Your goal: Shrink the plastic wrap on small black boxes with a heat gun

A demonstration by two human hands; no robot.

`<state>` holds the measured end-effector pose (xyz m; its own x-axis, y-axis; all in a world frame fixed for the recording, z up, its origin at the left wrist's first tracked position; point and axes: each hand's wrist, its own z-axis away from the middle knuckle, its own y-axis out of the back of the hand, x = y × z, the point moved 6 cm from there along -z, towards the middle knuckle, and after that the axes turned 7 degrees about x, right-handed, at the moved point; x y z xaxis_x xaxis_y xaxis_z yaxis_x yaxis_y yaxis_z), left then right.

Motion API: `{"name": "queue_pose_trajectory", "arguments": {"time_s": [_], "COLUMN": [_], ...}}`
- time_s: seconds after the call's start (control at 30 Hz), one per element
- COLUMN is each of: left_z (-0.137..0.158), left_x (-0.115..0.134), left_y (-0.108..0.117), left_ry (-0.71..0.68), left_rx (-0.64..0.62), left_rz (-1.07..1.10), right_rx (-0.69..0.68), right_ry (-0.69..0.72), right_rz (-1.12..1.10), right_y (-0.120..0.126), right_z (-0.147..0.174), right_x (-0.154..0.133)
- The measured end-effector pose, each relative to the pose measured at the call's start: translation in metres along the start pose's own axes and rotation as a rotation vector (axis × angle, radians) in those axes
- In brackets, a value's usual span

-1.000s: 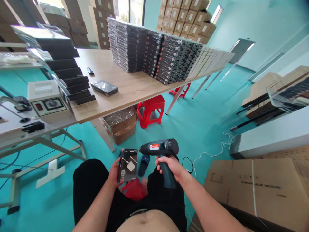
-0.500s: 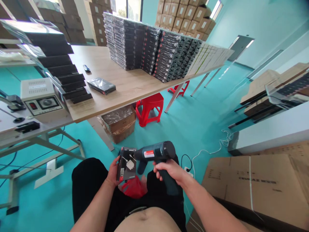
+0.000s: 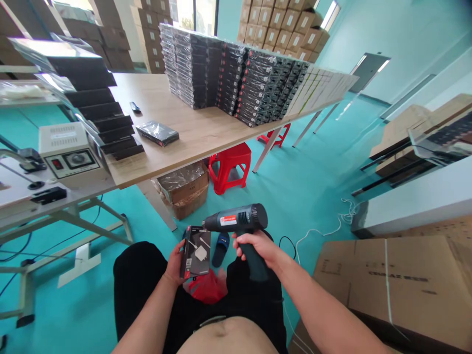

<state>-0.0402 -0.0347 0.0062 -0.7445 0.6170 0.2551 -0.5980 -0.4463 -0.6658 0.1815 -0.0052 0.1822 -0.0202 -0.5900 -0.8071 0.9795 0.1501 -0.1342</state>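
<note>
My left hand [image 3: 174,263] is closed around the left edge of a black charger box [image 3: 197,253], whose front shows a white plug and cable. The box is held upright above my lap. In my right hand [image 3: 254,248] is a dark heat gun [image 3: 236,219], gripped by its handle. Its nozzle points left, at the top right corner of the charger box; I cannot tell if they touch. Beneath the box, between my legs, a red plastic bag [image 3: 208,287] shows. A dark slipper [image 3: 220,250] lies on the floor behind the box.
On the wooden table [image 3: 125,169] stand many stacked wrapped boxes [image 3: 258,88], a leaning stack of black boxes [image 3: 99,105] and one wrapped box [image 3: 158,132]. A beige control unit [image 3: 70,152] is at left. A red stool [image 3: 230,167], an open carton [image 3: 184,191] and large cartons [image 3: 368,280] flank me.
The heat gun has risen slightly, its nozzle moving from the box's right side to its top corner. The slipper is now more exposed. The whole view has shifted a little.
</note>
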Motion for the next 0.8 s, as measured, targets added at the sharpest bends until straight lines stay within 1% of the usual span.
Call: {"name": "queue_pose_trajectory", "arguments": {"time_s": [0.03, 0.1, 0.2, 0.27, 0.33, 0.37, 0.4, 0.5, 0.53, 0.57, 0.67, 0.7, 0.73, 0.8], "left_z": [-0.001, -0.002, -0.001, 0.000, 0.000, 0.000, -0.002, -0.010, -0.014, -0.018, -0.026, -0.027, -0.027, -0.025], "left_x": [0.000, 0.002, 0.002, 0.003, 0.005, 0.007, 0.009, 0.015, 0.016, 0.017, 0.017, 0.017, 0.016, 0.015], "left_y": [0.000, 0.001, -0.002, -0.006, -0.007, -0.006, -0.004, 0.004, 0.008, 0.012, 0.022, 0.023, 0.024, 0.024], "left_ry": [-0.001, -0.011, -0.019, -0.027, -0.066, -0.098, -0.130, -0.188, -0.194, -0.199, -0.197, -0.188, -0.177, -0.164], "left_rx": [0.002, 0.023, 0.037, 0.029, 0.040, 0.054, 0.062, 0.073, 0.091, 0.116, 0.187, 0.199, 0.206, 0.216], "left_rz": [0.004, 0.015, 0.039, 0.064, 0.094, 0.112, 0.129, 0.183, 0.195, 0.206, 0.234, 0.244, 0.252, 0.268], "right_rx": [0.036, 0.032, -0.097, -0.194, -0.235, -0.217, -0.170, 0.029, 0.062, 0.059, -0.064, -0.084, -0.075, 0.008], "right_ry": [-0.003, -0.025, -0.110, -0.174, -0.204, -0.202, -0.190, -0.141, -0.136, -0.136, -0.132, -0.113, -0.087, -0.040], "right_rz": [0.000, 0.045, 0.142, 0.177, 0.157, 0.123, 0.078, -0.045, -0.062, -0.068, -0.077, -0.090, -0.106, -0.114], "right_y": [0.008, 0.021, 0.028, 0.025, 0.021, 0.021, 0.021, 0.029, 0.030, 0.028, 0.010, 0.004, 0.000, -0.001], "right_z": [-0.003, -0.002, 0.015, 0.028, 0.036, 0.038, 0.037, 0.034, 0.034, 0.035, 0.037, 0.037, 0.036, 0.032], "right_x": [0.000, 0.006, 0.028, 0.045, 0.056, 0.059, 0.060, 0.058, 0.058, 0.059, 0.062, 0.063, 0.063, 0.061]}}
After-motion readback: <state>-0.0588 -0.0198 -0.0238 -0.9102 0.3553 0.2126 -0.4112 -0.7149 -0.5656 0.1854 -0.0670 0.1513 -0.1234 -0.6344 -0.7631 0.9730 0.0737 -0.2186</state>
